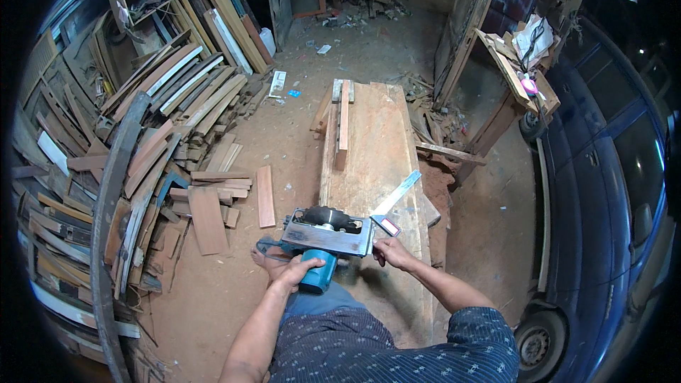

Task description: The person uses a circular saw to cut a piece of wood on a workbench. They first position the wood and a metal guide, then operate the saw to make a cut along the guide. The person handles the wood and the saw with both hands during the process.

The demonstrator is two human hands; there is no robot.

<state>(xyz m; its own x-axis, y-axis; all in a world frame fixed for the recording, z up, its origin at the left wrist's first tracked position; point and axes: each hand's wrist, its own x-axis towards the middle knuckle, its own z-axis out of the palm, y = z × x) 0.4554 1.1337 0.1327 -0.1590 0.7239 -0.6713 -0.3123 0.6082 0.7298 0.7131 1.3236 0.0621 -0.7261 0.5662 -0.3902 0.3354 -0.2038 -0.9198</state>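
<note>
A teal circular saw (318, 271) is tipped over in front of me, its flat metal base plate (332, 240) and toothed blade (323, 218) facing up and away. My left hand (291, 273) is wrapped round the teal motor housing. At the right end of the base plate, my right hand (394, 252) has its fingers closed against the saw's edge; the exact part they pinch is hidden. Just beyond that hand, a try square (397, 193) lies slantwise on the wooden workbench (379, 128), its stock close to the base plate.
A narrow wood strip (344, 117) runs along the bench's far left part. Stacked boards (206, 220) and timber fill the left side. A blue vehicle (603, 163) stands at the right, and a small wooden stand (507, 74) holds odds and ends at the far right.
</note>
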